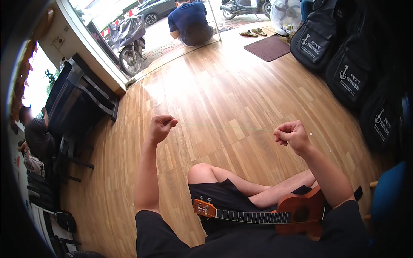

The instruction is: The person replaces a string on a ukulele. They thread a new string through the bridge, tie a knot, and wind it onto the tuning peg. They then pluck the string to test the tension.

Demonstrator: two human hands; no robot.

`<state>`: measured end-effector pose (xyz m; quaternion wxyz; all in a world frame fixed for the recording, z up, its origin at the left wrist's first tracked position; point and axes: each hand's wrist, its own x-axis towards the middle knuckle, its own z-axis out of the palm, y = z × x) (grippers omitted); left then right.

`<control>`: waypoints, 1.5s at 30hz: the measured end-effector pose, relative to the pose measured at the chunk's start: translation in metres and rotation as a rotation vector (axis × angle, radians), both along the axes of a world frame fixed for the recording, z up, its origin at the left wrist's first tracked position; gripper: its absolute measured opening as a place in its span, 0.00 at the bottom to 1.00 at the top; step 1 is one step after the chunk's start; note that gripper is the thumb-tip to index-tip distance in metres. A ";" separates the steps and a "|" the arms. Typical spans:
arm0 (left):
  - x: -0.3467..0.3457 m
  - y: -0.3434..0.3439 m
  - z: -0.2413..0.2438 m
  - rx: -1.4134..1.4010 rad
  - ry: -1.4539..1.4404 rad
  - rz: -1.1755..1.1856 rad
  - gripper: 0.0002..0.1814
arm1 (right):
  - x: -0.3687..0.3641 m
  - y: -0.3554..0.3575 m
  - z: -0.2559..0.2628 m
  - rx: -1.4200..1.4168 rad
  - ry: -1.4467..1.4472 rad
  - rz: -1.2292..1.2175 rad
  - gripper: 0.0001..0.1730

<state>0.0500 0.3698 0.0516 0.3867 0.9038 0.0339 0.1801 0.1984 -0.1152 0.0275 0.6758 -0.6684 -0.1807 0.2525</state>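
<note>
A thin greenish string (226, 127) stretches nearly straight between my two hands above the wooden floor. My left hand (164, 126) pinches one end between thumb and fingers. The other end is pinched in my right hand (289, 134), whose fingers are curled. Across my lap lies a brown ukulele (287, 206), its headstock (204, 208) to the left and its body under my right arm. Tuning pegs stand out from the headstock. How many strings are on the ukulele is too fine to tell.
Black instrument bags (350, 80) line the right side near a blue seat (387, 190). An upright piano (80, 93) stands left, with a seated person (38, 135) beside it. Another person (190, 24) sits at the doorway, near a doormat (268, 47) and sandals (248, 33). Small white bits (330, 151) lie on the floor.
</note>
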 end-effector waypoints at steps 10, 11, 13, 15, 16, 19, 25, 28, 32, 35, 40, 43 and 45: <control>-0.032 0.044 -0.024 0.026 0.041 0.126 0.11 | -0.001 0.001 0.005 -0.438 -0.795 0.109 0.02; -0.039 0.051 -0.023 0.059 0.090 0.143 0.11 | 0.001 -0.001 0.003 -0.457 -0.883 0.097 0.02; -0.052 0.066 -0.019 0.129 0.181 0.175 0.11 | 0.008 -0.005 0.005 -0.501 -0.959 0.072 0.04; -0.068 0.079 -0.024 0.083 0.161 0.189 0.12 | 0.012 -0.008 0.013 -0.552 -0.933 0.061 0.05; -0.075 0.086 -0.027 0.065 0.154 0.197 0.12 | 0.015 -0.011 0.014 -0.543 -0.931 0.040 0.05; -0.086 0.097 -0.036 0.039 0.123 0.227 0.14 | 0.025 -0.021 0.018 -0.540 -0.922 -0.012 0.06; -0.083 0.102 -0.036 0.169 0.153 0.257 0.16 | 0.041 -0.034 0.014 -0.614 -0.951 0.011 0.05; -0.089 0.111 -0.058 0.231 0.194 0.256 0.18 | 0.057 -0.035 -0.019 -0.728 -1.082 0.141 0.05; -0.079 0.107 -0.087 0.087 0.270 0.186 0.18 | 0.071 -0.047 -0.015 -0.865 -0.846 0.390 0.06; -0.049 0.073 -0.105 -0.177 0.387 0.152 0.14 | 0.086 -0.066 -0.015 -1.028 -0.748 0.522 0.04; -0.021 0.008 -0.119 -0.844 0.478 0.019 0.12 | 0.122 -0.079 -0.036 -1.086 -0.632 0.551 0.04; -0.001 -0.047 -0.119 -0.713 0.557 -0.052 0.13 | 0.121 -0.086 -0.025 -0.972 -0.478 0.493 0.01; 0.010 -0.083 -0.120 -0.669 0.619 -0.145 0.18 | 0.115 -0.079 -0.015 -0.870 -0.378 0.434 0.02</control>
